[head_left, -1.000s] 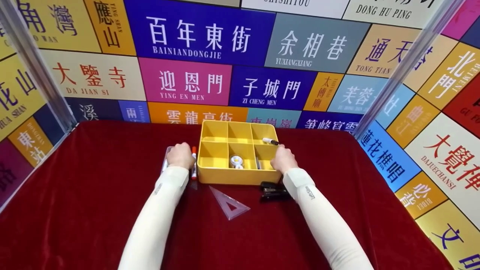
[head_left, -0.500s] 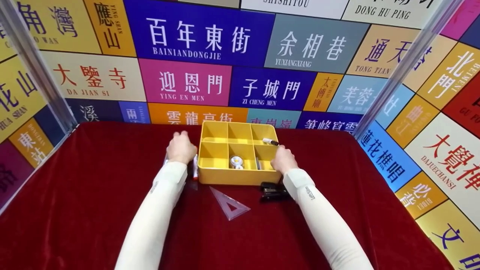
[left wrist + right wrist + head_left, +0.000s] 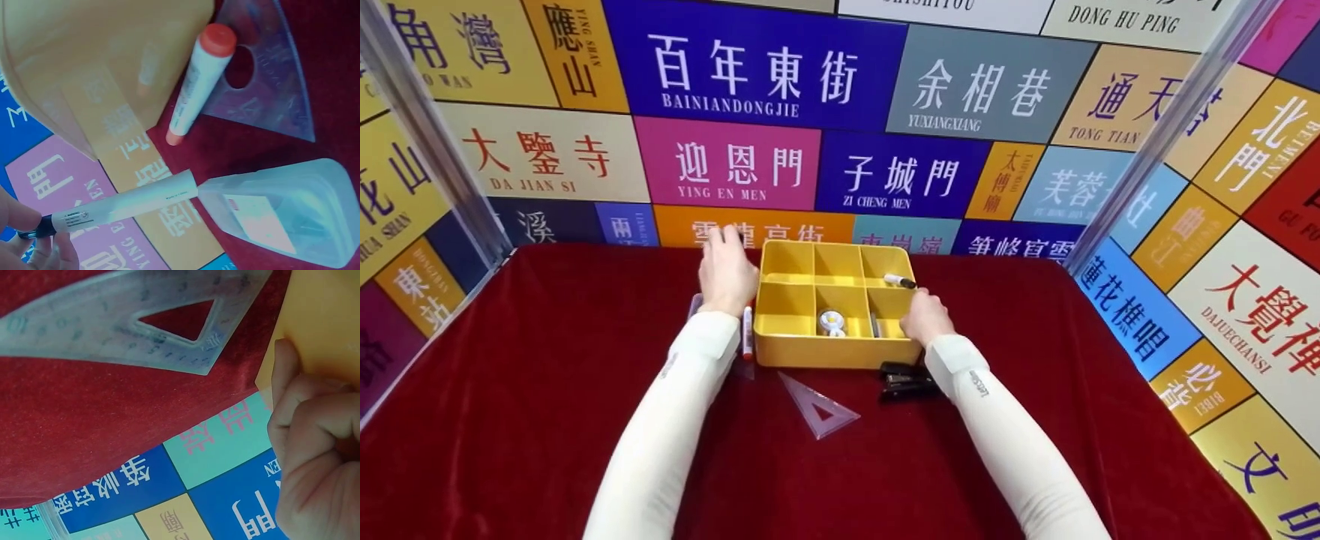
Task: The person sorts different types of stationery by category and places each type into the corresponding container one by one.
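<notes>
My left hand (image 3: 727, 274), raised beside the left wall of a yellow box (image 3: 840, 352), pinches a white marker (image 3: 126, 205) by its black capped end, as the left wrist view shows. A white marker with orange-red ends (image 3: 199, 84) lies by that wall, next to a clear plastic ruler with a round hole (image 3: 264, 90). Near them is a translucent plastic case (image 3: 287, 211) with a white label. My right hand (image 3: 928, 316) grips the box's right wall, with curled fingers in the right wrist view (image 3: 315, 439).
The box has several compartments, holding a white tape roll (image 3: 832, 322) and a black-capped marker (image 3: 898, 281). In front lie a clear set square (image 3: 817, 409) and a black stapler (image 3: 907, 382). A clear set square (image 3: 118, 332) also shows in the right wrist view. Printed panels stand behind.
My left hand has moved up and away along the box's left side, bringing up the white marker. My right hand stays at the right wall.
</notes>
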Tool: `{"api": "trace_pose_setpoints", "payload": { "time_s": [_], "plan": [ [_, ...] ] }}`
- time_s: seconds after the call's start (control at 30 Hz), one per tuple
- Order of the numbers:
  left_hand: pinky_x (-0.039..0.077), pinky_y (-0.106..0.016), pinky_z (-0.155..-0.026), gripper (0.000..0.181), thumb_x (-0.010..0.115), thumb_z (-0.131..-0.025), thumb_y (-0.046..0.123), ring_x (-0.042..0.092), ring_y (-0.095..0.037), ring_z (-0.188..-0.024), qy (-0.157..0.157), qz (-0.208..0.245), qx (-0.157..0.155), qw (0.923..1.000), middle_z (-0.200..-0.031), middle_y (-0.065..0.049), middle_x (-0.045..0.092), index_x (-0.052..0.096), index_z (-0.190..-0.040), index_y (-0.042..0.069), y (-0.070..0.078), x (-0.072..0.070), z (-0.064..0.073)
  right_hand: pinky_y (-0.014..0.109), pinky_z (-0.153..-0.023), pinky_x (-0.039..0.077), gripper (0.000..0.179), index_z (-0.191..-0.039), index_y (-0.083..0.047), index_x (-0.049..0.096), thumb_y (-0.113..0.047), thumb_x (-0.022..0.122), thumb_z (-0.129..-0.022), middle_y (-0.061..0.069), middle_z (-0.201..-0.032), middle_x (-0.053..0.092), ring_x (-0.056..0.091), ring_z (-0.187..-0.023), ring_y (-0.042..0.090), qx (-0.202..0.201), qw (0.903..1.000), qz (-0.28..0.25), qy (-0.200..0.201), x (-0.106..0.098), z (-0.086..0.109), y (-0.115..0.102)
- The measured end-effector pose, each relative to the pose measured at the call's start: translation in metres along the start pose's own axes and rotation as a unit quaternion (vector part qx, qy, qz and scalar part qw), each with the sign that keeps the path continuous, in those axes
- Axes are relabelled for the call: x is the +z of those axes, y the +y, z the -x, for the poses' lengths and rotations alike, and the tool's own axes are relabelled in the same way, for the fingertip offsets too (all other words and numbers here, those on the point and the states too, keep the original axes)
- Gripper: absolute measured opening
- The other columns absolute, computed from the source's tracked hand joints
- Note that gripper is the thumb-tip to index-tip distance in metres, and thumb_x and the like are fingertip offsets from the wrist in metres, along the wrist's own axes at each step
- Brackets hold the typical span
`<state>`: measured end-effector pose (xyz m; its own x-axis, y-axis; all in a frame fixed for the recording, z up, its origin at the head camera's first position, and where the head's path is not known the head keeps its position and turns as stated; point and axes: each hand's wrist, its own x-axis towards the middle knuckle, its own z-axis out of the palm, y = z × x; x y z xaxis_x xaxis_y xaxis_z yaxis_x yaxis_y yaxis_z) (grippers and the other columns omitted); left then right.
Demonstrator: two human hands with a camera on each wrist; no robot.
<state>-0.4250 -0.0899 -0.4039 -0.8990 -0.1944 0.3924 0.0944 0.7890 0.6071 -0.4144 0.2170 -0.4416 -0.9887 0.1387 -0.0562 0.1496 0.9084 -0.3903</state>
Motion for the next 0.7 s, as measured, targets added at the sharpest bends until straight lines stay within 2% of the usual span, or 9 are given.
{"api": "trace_pose_setpoints", "payload": {
  "time_s": [0.33, 0.53, 0.7],
  "plan": [
    [0.052, -0.046, -0.100, 0.030, 0.049, -0.092, -0.005, 0.055, -0.036, -0.116, 0.024, 0.055, 0.061, 0.9963, -0.122, -0.018, 0.054, 0.053, -0.121, 0.000, 0.030, 0.000, 0.006, 0.053, -0.093, 0.054, 0.060, -0.139, 0.009, 0.041, -0.009, 0.061, -0.086, 0.033, -0.128, 0.060, 0.063, -0.114, 0.047, 0.005, 1.0000, -0.001, -0.004, 0.000, -0.002, 0.001],
    [0.049, -0.044, -0.102, 0.026, 0.048, -0.092, -0.007, 0.055, -0.037, -0.111, 0.044, 0.047, 0.110, 0.9919, -0.118, -0.019, 0.056, 0.056, -0.116, -0.002, 0.044, 0.002, 0.010, 0.053, -0.094, 0.054, 0.060, -0.139, 0.010, 0.040, -0.008, 0.061, -0.086, 0.033, -0.127, 0.060, 0.062, -0.114, 0.047, 0.003, 1.0000, -0.005, -0.005, 0.000, -0.003, 0.001],
    [0.050, -0.042, -0.099, 0.031, 0.049, -0.088, -0.011, 0.056, -0.035, -0.107, 0.044, 0.036, 0.140, 0.9885, -0.117, -0.019, 0.056, 0.056, -0.116, -0.002, 0.056, 0.003, 0.014, 0.054, -0.094, 0.054, 0.056, -0.136, 0.010, 0.043, -0.008, 0.061, -0.086, 0.033, -0.126, 0.061, 0.063, -0.114, 0.047, 0.002, 1.0000, -0.004, 0.002, 0.001, -0.002, 0.001]
  ]
}}
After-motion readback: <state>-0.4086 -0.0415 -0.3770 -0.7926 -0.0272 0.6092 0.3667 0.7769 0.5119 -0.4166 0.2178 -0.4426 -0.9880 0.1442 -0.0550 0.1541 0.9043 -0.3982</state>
